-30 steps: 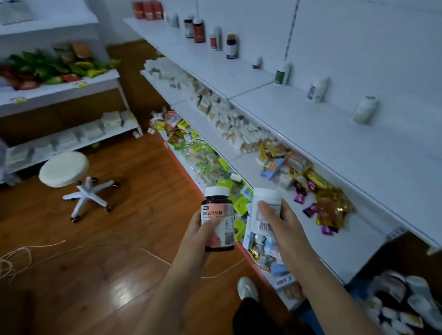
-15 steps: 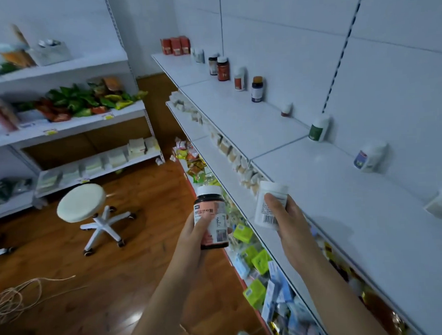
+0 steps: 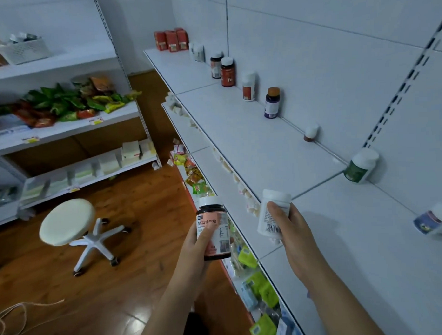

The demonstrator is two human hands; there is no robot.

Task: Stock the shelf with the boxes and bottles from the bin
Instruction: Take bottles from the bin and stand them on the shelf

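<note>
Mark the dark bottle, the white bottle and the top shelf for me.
dark bottle [image 3: 213,232]: head view, on its pink label, held by the left hand.
white bottle [image 3: 268,219]: head view, on its label, held by the right hand.
top shelf [image 3: 251,136]: head view, on its bare surface.

Red-labelled bottle [image 3: 227,72] on the shelf reads "Fe".

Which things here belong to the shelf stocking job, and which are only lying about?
Job: dark bottle in left hand; white bottle in right hand; top shelf.
Lying about: stool; cord; white basket.
</note>
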